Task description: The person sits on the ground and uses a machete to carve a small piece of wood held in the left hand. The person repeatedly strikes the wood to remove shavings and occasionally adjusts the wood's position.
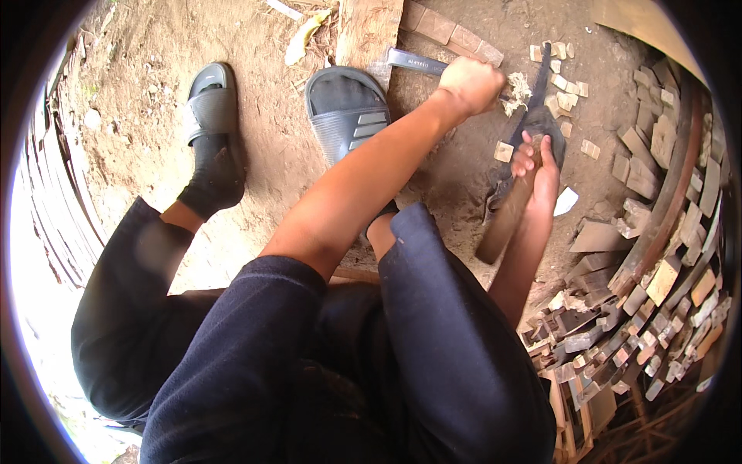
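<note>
My left hand (473, 87) is closed in a fist around a flat metal bar (417, 62). The bar's marked, shiny part sticks out on the left, over the end of a wooden board (369, 31). Just right of the fist is a pale fibrous tuft (519, 91). My right hand (541, 172) wraps its fingers round a thick wooden handle (506, 220), tilted with its butt toward me. Beyond these fingers a dark tapering blade (545, 77) points away; whether it joins the handle is hard to tell. Small wood blocks (566, 100) lie around the blade.
Stacked wood offcuts (661, 278) fill the right side, with a curved brown bar (680, 193) across them. Bricks (448, 31) lie in a row at the top. My sandalled feet (345, 116) rest on bare dirt. A yellowish peel-like scrap (305, 39) lies beyond them.
</note>
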`<action>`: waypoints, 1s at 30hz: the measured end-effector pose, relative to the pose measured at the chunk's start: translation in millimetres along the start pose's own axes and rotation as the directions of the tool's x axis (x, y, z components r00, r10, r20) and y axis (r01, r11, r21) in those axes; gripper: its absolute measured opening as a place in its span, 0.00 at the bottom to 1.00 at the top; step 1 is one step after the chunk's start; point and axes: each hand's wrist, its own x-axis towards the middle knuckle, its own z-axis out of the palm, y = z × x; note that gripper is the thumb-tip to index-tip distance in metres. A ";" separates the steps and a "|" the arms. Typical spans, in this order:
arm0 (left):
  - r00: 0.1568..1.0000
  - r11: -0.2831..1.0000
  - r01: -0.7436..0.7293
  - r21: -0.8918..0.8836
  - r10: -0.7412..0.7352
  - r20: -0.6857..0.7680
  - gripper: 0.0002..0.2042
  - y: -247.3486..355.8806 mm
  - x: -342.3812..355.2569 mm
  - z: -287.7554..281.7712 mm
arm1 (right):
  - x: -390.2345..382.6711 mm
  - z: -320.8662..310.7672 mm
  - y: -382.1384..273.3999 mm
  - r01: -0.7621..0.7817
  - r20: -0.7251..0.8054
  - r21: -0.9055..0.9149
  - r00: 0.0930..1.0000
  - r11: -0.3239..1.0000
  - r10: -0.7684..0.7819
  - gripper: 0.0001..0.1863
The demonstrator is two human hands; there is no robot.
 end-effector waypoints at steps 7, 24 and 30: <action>0.999 1.000 -0.022 0.016 0.022 -0.043 0.06 -6.3 -2.3 6.9 | 0.7 -6.6 2.5 0.000 0.028 -0.046 1.000 0.999 0.001 0.25; 1.000 0.999 -0.005 0.046 0.006 -0.015 0.07 -8.8 -1.6 5.5 | 15.8 -7.9 6.4 -0.065 0.006 0.068 0.998 0.996 0.065 0.25; 0.999 0.998 0.023 0.053 -0.025 0.039 0.07 -12.9 -7.3 3.0 | -3.2 -2.6 -1.2 -0.201 0.116 -0.173 0.968 0.964 0.223 0.24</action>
